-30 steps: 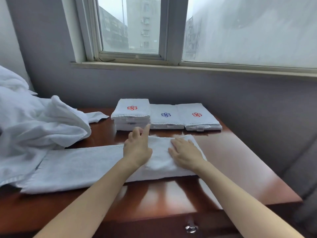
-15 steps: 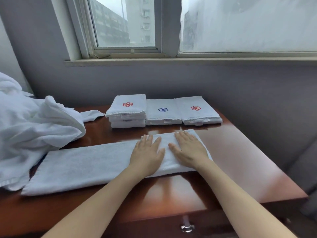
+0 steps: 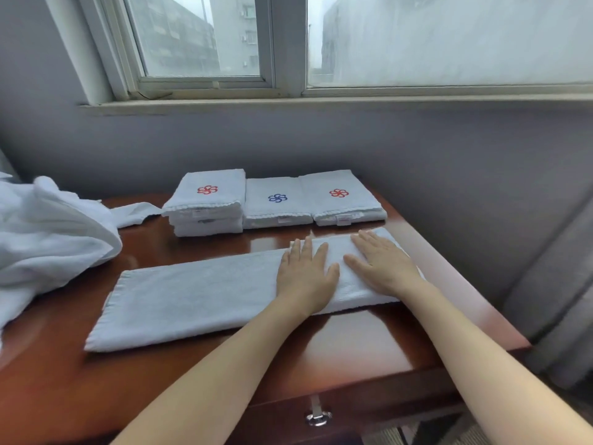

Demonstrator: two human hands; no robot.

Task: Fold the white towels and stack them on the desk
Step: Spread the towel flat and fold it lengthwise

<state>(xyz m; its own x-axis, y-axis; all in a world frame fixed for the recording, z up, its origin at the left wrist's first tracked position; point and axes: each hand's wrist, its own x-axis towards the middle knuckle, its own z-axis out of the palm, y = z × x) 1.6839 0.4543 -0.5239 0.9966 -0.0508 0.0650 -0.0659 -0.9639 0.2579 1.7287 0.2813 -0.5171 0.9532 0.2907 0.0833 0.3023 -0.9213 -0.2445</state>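
A long white towel [image 3: 192, 300] lies folded lengthwise across the brown desk [image 3: 362, 345]. Its right end is doubled over into a thicker pad. My left hand [image 3: 305, 274] and my right hand [image 3: 382, 263] press flat on that pad, side by side, fingers straight. Behind them, along the wall, stand folded towels: a stack with a red flower mark [image 3: 207, 202], one with a blue mark [image 3: 277, 202] and one with a red mark [image 3: 341, 197].
A heap of unfolded white towels [image 3: 48, 242] covers the desk's left side. A drawer handle [image 3: 317, 415] sits below the front edge. Grey upholstery [image 3: 552, 300] stands to the right. A window is above the back wall.
My left hand uncurled from a pointing pose and flattened onto the folded end. Both hands now press flat on it. The camera tilted down and moved closer.
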